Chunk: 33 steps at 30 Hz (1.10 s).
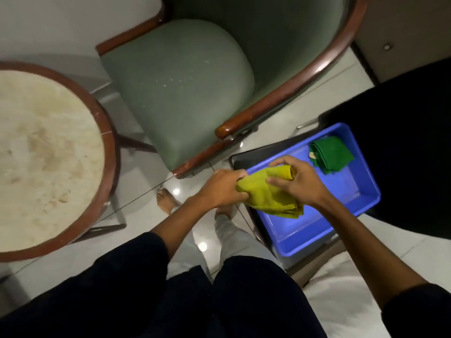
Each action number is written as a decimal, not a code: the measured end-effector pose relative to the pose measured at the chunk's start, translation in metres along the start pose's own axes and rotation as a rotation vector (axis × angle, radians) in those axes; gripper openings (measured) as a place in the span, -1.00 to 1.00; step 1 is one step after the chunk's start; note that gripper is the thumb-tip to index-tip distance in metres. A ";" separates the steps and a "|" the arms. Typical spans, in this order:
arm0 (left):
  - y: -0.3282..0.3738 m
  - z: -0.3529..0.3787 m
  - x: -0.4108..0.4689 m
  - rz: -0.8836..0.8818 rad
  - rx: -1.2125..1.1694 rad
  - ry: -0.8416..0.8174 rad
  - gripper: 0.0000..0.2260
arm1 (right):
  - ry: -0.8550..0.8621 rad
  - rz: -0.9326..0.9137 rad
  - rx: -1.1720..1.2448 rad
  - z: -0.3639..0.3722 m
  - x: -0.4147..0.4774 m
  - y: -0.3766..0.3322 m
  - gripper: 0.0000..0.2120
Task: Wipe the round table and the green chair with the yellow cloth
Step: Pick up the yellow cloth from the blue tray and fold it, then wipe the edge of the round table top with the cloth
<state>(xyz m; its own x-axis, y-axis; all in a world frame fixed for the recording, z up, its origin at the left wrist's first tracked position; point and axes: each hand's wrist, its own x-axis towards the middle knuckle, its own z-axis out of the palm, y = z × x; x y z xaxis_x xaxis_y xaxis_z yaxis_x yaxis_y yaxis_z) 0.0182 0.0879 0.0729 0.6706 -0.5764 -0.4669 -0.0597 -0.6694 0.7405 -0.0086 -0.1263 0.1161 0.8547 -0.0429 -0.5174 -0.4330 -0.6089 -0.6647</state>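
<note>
The yellow cloth [269, 193] hangs bunched between both hands, above the near-left corner of a blue tray [351, 189]. My left hand [220, 189] grips its left end and my right hand [296, 181] pinches its upper right part. The round table [48, 152], pale stained top with a brown wooden rim, stands at the left. The green chair [180, 89], with a padded seat and curved brown wooden arms, is straight ahead, with small pale specks on the seat.
A folded green cloth [330, 154] lies in the blue tray's far corner. The tray rests on a dark stand to my right. A black surface [402, 142] fills the right side. My bare feet stand on the glossy white tiled floor [136, 189] between table and tray.
</note>
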 end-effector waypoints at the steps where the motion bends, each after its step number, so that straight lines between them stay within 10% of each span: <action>1: -0.012 -0.015 -0.015 -0.050 -0.141 0.031 -0.72 | 0.002 -0.009 0.026 0.008 0.007 -0.013 -0.73; 10: -0.180 -0.123 -0.152 -0.490 -0.891 0.378 -0.88 | -0.440 -0.071 0.225 0.168 0.088 -0.160 -0.54; 15: -0.288 -0.147 -0.174 -0.556 -1.154 0.647 -0.84 | -0.252 -0.118 0.029 0.285 0.165 -0.226 -0.57; 21: -0.387 -0.197 -0.147 -0.541 -0.146 0.953 -0.71 | 0.312 -0.314 -0.500 0.393 0.204 -0.248 -0.52; 24: -0.428 -0.215 -0.141 -0.574 0.299 1.056 -0.71 | 0.311 -0.286 -0.502 0.456 0.174 -0.242 -0.36; 33: -0.500 -0.194 -0.153 -0.859 0.462 1.012 -0.52 | 0.237 -0.172 -0.584 0.494 0.294 -0.301 -0.18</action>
<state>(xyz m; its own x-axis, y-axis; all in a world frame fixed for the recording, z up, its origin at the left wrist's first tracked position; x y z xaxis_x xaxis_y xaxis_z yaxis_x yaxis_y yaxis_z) 0.0888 0.6023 -0.1322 0.8442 0.5360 0.0053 0.5335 -0.8411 0.0892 0.2319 0.4358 -0.1025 0.9668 -0.0395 -0.2525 -0.1148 -0.9498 -0.2910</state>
